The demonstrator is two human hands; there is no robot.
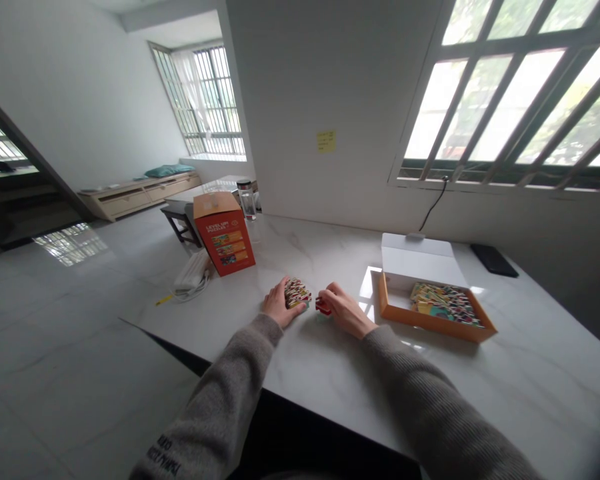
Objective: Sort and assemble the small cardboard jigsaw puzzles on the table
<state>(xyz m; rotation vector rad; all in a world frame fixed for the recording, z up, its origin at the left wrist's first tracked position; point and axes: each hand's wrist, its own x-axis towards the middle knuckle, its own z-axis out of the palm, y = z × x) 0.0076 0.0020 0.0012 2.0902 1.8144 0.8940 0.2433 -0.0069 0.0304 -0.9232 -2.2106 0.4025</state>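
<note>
My left hand [277,303] is curled around the left side of a bunch of puzzle pieces [297,292], their edges showing in mixed colours, at the middle of the table. Just to the right, my right hand [344,309] pinches a few red puzzle pieces [323,306] close to the tabletop. A small gap parts them from the bunch. The fingers partly hide how many pieces the right hand holds. Farther right stands an orange box [430,325] with its white lid folded back and many more puzzle pieces [445,303] inside.
A red puzzle carton [229,240] stands upright at the left, with a white power strip and cable [191,275] beside it. Behind is a glass bottle [247,202]. A dark phone [494,259] lies at the far right of the white marbled table [320,373].
</note>
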